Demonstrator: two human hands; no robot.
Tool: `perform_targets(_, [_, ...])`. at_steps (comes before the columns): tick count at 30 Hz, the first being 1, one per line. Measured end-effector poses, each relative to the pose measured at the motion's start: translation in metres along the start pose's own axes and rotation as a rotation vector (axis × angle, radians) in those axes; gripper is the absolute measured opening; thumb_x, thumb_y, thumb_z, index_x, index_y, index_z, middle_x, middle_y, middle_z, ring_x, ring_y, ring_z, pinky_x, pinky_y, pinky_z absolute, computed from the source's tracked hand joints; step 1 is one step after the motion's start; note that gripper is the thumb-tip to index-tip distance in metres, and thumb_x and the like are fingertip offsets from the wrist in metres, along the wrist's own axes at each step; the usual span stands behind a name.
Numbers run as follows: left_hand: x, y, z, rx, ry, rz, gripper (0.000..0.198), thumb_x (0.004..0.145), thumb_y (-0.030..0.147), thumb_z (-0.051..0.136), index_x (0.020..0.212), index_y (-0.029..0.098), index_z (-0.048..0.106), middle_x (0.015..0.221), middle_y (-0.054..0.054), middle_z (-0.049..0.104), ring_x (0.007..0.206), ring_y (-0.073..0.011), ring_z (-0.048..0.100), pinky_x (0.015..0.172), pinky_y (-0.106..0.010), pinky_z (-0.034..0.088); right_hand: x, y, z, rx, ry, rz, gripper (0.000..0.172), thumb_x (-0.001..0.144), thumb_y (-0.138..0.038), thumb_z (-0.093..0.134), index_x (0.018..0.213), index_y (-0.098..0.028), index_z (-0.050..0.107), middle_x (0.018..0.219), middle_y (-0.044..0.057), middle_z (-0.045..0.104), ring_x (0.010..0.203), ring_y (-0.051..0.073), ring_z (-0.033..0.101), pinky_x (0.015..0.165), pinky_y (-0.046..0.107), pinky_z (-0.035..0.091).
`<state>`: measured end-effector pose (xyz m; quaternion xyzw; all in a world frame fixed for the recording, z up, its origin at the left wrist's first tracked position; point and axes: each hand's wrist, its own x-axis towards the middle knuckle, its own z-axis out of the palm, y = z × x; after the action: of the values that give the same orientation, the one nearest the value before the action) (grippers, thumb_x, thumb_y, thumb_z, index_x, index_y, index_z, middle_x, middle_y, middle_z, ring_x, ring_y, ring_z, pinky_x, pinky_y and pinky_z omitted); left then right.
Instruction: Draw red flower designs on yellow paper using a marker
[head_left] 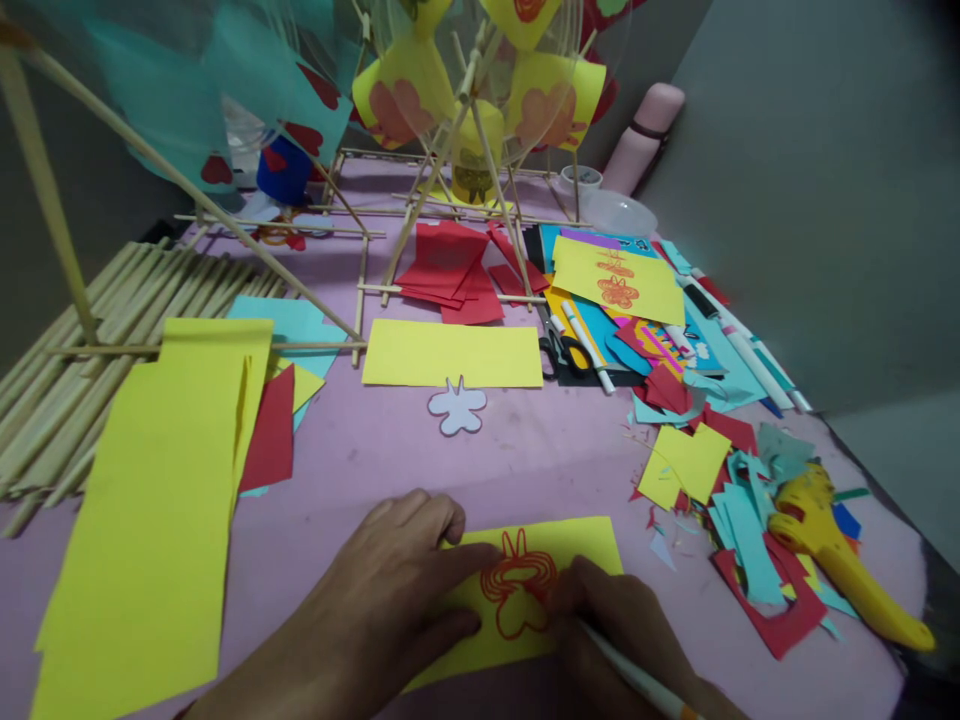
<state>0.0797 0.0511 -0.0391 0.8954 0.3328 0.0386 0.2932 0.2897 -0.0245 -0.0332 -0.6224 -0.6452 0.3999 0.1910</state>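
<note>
My right hand grips a white felt-tip pen at the right of a red-orange butterfly drawing; the pen's tip is hidden by my fingers. The drawing is on a yellow paper strip lying on the table. My left hand rests on the strip's left part, index finger and thumb stretched out and apart, the other fingers bent. Beyond the strip lies a pale butterfly cutout with a dark outline, touching or nearly touching another yellow strip.
Long yellow sheets and bamboo sticks lie left. A stick frame with decorated paper stands behind red paper. To the right are black scissors, a marked yellow sheet, paper scraps and a yellow glue gun.
</note>
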Motion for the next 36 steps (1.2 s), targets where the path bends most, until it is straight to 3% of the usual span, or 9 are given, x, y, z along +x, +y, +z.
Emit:
perform_targets(6, [0.0004, 0.0018, -0.0012, -0.016, -0.008, -0.007, 0.034, 0.077, 0.026, 0.064, 0.108, 0.036, 0.058, 0.092, 0.000, 0.051, 0.080, -0.0193, 0.044, 0.067, -0.031, 0.030, -0.0004, 0.0018, 0.0041, -0.024, 0.065, -0.080, 0.014, 0.071, -0.011, 0.041, 0.065, -0.022, 0.048, 0.062, -0.002, 0.068, 0.051, 0.011, 0.062, 0.049, 0.016, 0.044])
perform_targets(16, [0.0018, 0.0026, -0.0029, -0.009, -0.048, -0.027, 0.036, 0.076, 0.024, 0.063, 0.108, 0.036, 0.057, 0.093, 0.000, 0.050, 0.081, -0.0200, 0.043, 0.067, -0.032, 0.030, 0.0018, -0.0029, 0.0027, -0.087, 0.051, -0.105, 0.015, 0.073, -0.010, 0.042, 0.066, -0.022, 0.049, 0.063, -0.002, 0.070, 0.052, 0.011, 0.065, 0.050, 0.015, 0.045])
perform_targets(22, [0.0008, 0.0016, -0.0013, -0.011, -0.045, -0.016, 0.036, 0.077, 0.024, 0.062, 0.110, 0.036, 0.056, 0.094, 0.000, 0.049, 0.082, -0.0200, 0.044, 0.068, -0.033, 0.030, 0.0018, 0.0020, 0.0073, -0.094, 0.060, -0.054, 0.017, 0.067, -0.006, 0.044, 0.066, -0.022, 0.051, 0.063, -0.004, 0.070, 0.051, 0.011, 0.064, 0.048, 0.014, 0.044])
perform_targets(36, [-0.0021, 0.0009, 0.0011, -0.013, -0.030, -0.007, 0.035, 0.079, 0.024, 0.063, 0.110, 0.035, 0.054, 0.094, 0.000, 0.048, 0.082, -0.0204, 0.044, 0.068, -0.033, 0.030, 0.0007, -0.0051, 0.0014, -0.060, 0.044, 0.100, 0.011, 0.072, -0.015, 0.042, 0.063, -0.023, 0.044, 0.057, -0.002, 0.067, 0.049, 0.013, 0.062, 0.045, 0.017, 0.041])
